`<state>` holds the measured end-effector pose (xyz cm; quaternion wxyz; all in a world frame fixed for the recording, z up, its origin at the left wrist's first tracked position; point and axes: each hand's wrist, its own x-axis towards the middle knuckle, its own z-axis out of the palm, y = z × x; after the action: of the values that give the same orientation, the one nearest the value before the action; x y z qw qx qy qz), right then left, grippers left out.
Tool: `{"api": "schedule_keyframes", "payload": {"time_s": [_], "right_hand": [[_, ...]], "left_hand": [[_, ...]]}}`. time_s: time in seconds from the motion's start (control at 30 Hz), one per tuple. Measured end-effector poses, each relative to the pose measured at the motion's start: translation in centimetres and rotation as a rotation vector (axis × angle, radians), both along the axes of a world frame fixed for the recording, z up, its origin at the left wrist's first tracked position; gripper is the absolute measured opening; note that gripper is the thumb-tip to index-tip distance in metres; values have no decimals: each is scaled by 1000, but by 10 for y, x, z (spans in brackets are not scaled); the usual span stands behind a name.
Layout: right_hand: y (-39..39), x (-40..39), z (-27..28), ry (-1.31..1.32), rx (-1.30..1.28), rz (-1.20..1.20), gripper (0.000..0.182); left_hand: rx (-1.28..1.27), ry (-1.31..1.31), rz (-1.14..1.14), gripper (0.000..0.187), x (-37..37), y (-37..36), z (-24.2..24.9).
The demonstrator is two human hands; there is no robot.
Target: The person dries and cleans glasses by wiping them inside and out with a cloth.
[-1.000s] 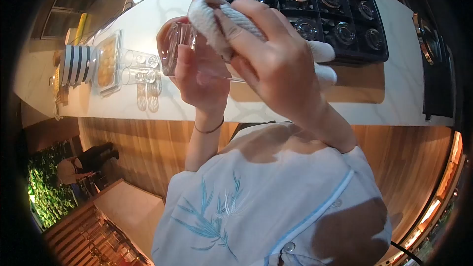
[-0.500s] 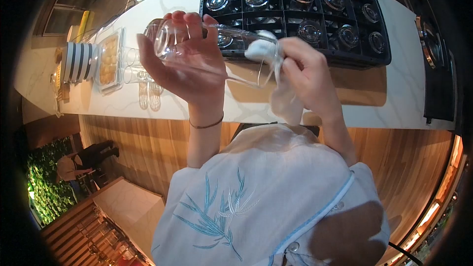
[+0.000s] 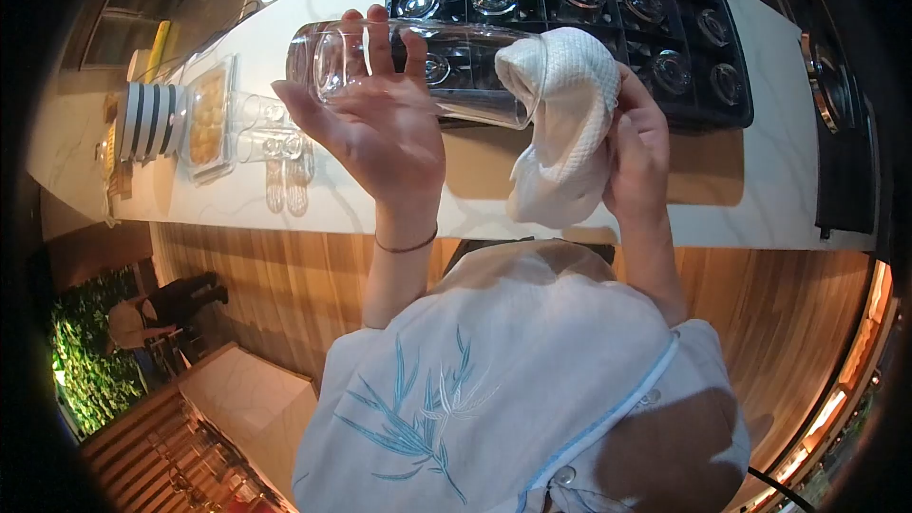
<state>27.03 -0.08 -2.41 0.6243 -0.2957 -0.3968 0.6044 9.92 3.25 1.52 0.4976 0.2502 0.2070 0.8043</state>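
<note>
A clear, tall drinking glass (image 3: 475,66) lies sideways in my left hand (image 3: 389,133), its thick base to the left and its mouth to the right. My left thumb is on the near side of the base, and the fingers reach behind the glass, loosely curled. At the mouth, my right hand (image 3: 638,147) grips a white textured cloth (image 3: 570,123). One folded end of the cloth lies at the rim, partly inside the glass, and the rest hangs below.
A black compartment rack (image 3: 698,114) of upturned glasses stands on the white marbled counter (image 3: 351,199). To the left are several clear glasses (image 3: 261,144), a clear tray of yellowish round items (image 3: 206,123) and striped stacked cups (image 3: 152,119). A person (image 3: 171,304) is farther off at lower left.
My right hand has shifted right, and the cloth shows fuller and more spread at the rim. The glass has turned to lie more level, with my left fingers more spread.
</note>
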Motion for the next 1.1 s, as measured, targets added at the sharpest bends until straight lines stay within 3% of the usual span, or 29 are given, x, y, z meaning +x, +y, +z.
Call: {"api": "schedule_keyframes", "payload": {"time_s": [0.13, 0.23, 0.27, 0.37, 0.5, 0.53, 0.63, 0.67, 0.83, 0.97, 1.0, 1.1], "right_hand": [[-3, -5, 11, 20, 35, 137, 42], [-8, -8, 13, -270, 158, 100, 46], [-11, -12, 17, -197, 175, 116, 38], [-10, -4, 11, -389, 383, 197, 35], [-8, -9, 1, -420, 569, -109, 42], [-6, -9, -8, -380, 598, -213, 58], [-1, -9, -2, -657, 476, -462, 82], [1, -6, 1, -723, 404, -391, 95], [4, -16, -3, -313, 126, 68, 71], [-3, -10, -6, -367, -56, 419, 68], [-1, -8, -8, -324, 4, 469, 60], [-1, 5, -45, 103, -37, 883, 57]], "left_hand": [[49, 10, -52, 44, 1, -2, -3], [15, -15, -55, 42, 5, -3, -7], [9, -18, -46, 41, 5, -3, -6], [3, -87, -100, 36, 1, -5, -3], [-7, -209, -266, 35, -4, -6, -5], [-4, -239, -309, 36, -5, -7, -6], [-2, -174, -339, 38, -4, -9, -8], [-5, -126, -332, 39, -4, -11, -9], [16, -215, -392, 41, 2, -18, -4], [57, -179, -391, 43, 3, -21, -1], [58, -168, -392, 44, 2, -22, -1], [101, -235, -478, 46, -5, -19, 5]]}}
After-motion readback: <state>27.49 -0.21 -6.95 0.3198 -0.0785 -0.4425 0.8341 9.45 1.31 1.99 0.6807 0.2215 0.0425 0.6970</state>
